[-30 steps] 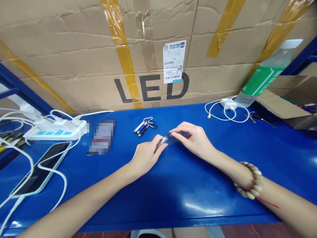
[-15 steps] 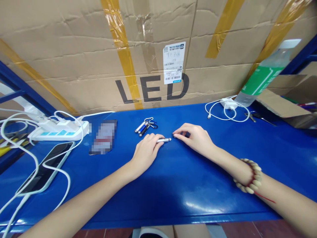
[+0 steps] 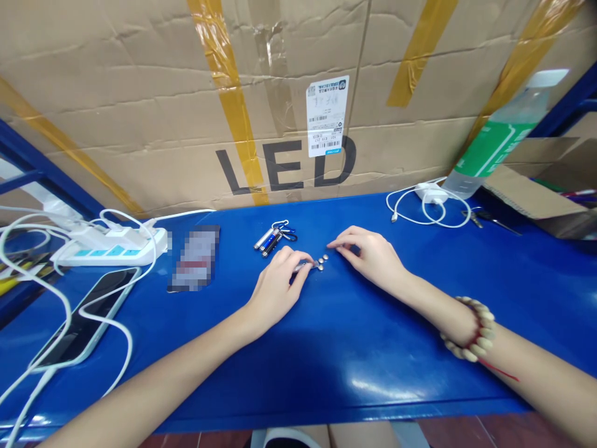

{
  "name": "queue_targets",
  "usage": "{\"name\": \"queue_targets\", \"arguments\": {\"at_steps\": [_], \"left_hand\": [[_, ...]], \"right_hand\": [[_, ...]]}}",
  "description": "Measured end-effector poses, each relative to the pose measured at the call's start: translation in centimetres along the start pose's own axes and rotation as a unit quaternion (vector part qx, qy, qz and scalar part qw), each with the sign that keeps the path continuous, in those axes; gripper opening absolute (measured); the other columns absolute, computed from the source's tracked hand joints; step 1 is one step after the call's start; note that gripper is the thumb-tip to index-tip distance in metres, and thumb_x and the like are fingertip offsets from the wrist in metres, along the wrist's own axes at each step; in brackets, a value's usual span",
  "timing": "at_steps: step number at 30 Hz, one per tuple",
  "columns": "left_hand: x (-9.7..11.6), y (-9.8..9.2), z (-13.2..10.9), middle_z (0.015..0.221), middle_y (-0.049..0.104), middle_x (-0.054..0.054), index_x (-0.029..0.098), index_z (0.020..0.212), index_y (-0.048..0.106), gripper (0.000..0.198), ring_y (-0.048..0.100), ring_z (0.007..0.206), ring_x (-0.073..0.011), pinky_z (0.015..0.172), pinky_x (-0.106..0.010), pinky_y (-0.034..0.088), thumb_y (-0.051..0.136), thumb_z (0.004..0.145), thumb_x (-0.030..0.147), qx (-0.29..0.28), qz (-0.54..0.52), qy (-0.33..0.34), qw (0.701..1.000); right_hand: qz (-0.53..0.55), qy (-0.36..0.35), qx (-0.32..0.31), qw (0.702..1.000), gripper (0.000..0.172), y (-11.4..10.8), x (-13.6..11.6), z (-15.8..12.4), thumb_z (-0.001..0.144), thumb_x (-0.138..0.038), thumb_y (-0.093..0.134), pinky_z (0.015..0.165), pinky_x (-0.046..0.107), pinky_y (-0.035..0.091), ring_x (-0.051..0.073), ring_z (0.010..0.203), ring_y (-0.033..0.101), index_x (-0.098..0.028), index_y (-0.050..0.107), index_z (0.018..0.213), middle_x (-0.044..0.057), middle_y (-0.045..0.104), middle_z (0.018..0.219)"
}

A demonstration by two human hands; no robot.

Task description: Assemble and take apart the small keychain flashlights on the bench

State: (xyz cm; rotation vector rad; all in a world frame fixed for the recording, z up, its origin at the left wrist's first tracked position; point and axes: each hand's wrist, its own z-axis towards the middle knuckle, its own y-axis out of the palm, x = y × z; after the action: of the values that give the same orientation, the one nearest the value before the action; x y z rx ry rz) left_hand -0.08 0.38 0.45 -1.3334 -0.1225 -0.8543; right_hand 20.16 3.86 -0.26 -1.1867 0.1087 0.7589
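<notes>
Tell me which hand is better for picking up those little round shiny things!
Probably the right hand: it's just beside the little round shiny things, and I can't see it holding anything. The left hand is close too, but it's gripping a silvery tube.

Silver tube (image 3: 300, 267), largely hidden by the left grip (image 3: 278, 283); flat item (image 3: 196, 258), pixelated beyond reading; cardboard box (image 3: 153, 99), cropped above.
</notes>
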Motion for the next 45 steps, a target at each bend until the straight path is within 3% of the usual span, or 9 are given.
{"name": "queue_targets", "arguments": {"at_steps": [6, 10, 17, 24, 29, 34, 39, 45], "left_hand": [[0.1, 0.0, -0.1, 0.092, 0.056, -0.003, 0.021, 0.097, 0.054, 0.018, 0.054, 0.085, -0.0159, 0.077, -0.030, 0.044, 0.039, 0.090, 0.026, -0.029, 0.001, 0.027, 0.999], [0.0, 0.1, -0.1, 0.089, 0.055, -0.003, 0.020, 0.099, 0.052, 0.017, 0.053, 0.082, -0.0170, 0.075, -0.032, 0.043, 0.039, 0.089, 0.025, -0.054, 0.040, 0.031, 0.997], [-0.3, 0.2, 0.1, 0.088, 0.051, -0.003, 0.019, 0.100, 0.051, 0.018, 0.051, 0.082, -0.0166, 0.074, -0.030, 0.043, 0.042, 0.084, 0.017, -0.001, 0.033, 0.003, 0.999], [-0.5, 0.4, -0.1, 0.090, 0.049, -0.002, 0.021, 0.100, 0.050, 0.018, 0.049, 0.064, -0.0097, 0.062, -0.024, 0.044, 0.042, 0.084, 0.018, 0.022, -0.027, 0.013, 0.999], [-0.4, 0.4, -0.1, 0.089, 0.050, -0.002, 0.020, 0.097, 0.052, 0.015, 0.048, 0.060, -0.0079, 0.056, -0.022, 0.042, 0.042, 0.085, 0.021, 0.034, -0.060, 0.020, 0.997], [-0.1, 0.2, -0.1, 0.089, 0.052, -0.002, 0.020, 0.090, 0.052, 0.010, 0.052, 0.076, -0.0126, 0.069, -0.026, 0.044, 0.044, 0.083, 0.018, 0.045, -0.023, 0.034, 0.998], [0.3, 0.1, -0.2, 0.078, 0.051, 0.000, 0.019, 0.075, 0.048, 0.003, 0.049, 0.074, -0.0146, 0.070, -0.029, 0.042, 0.050, 0.075, 0.021, 0.034, 0.042, 0.033, 0.998], [0.0, 0.4, -0.1, 0.077, 0.052, 0.000, 0.019, 0.074, 0.048, 0.004, 0.047, 0.076, -0.0172, 0.070, -0.032, 0.039, 0.050, 0.071, 0.018, 0.011, 0.098, 0.002, 0.995]], "right_hand": [[0.035, -0.024, 0.015, 0.999, 0.020, 0.1, -0.5, -0.1, 0.083, -0.024, 0.049, 0.057, 0.023, 0.044, 0.015, 0.079, 0.059, -0.024, 0.068, 0.090, 0.004, 0.064, 0.093], [0.048, -0.058, 0.016, 0.997, 0.020, 0.0, -1.3, -0.3, 0.085, -0.029, 0.049, 0.064, 0.024, 0.045, 0.015, 0.082, 0.058, -0.023, 0.068, 0.091, 0.003, 0.064, 0.090], [0.047, -0.090, -0.004, 0.995, 0.018, 0.1, -1.0, -0.3, 0.083, -0.031, 0.053, 0.071, 0.027, 0.044, 0.016, 0.084, 0.057, -0.023, 0.067, 0.091, 0.004, 0.063, 0.092], [0.045, -0.156, -0.047, 0.986, 0.020, 0.0, -1.2, -0.3, 0.079, -0.033, 0.060, 0.076, 0.027, 0.043, 0.015, 0.085, 0.056, -0.023, 0.066, 0.095, 0.003, 0.061, 0.093], [0.005, -0.137, -0.055, 0.989, 0.015, 0.1, -0.9, -0.3, 0.082, -0.021, 0.055, 0.075, 0.028, 0.043, 0.015, 0.085, 0.056, -0.023, 0.067, 0.090, 0.003, 0.062, 0.093], [-0.018, -0.074, -0.030, 0.997, 0.017, 0.0, -0.8, -0.2, 0.081, -0.017, 0.054, 0.068, 0.025, 0.043, 0.015, 0.082, 0.056, -0.024, 0.067, 0.090, 0.001, 0.064, 0.090], [-0.007, -0.031, -0.034, 0.999, 0.015, 0.0, -1.1, -0.3, 0.079, -0.027, 0.059, 0.061, 0.022, 0.042, 0.011, 0.072, 0.057, -0.026, 0.066, 0.092, 0.000, 0.063, 0.090], [-0.027, -0.011, -0.052, 0.998, 0.016, 0.2, -0.9, -0.4, 0.081, -0.031, 0.056, 0.062, 0.023, 0.042, 0.013, 0.077, 0.057, -0.025, 0.066, 0.092, 0.000, 0.062, 0.092]]}}
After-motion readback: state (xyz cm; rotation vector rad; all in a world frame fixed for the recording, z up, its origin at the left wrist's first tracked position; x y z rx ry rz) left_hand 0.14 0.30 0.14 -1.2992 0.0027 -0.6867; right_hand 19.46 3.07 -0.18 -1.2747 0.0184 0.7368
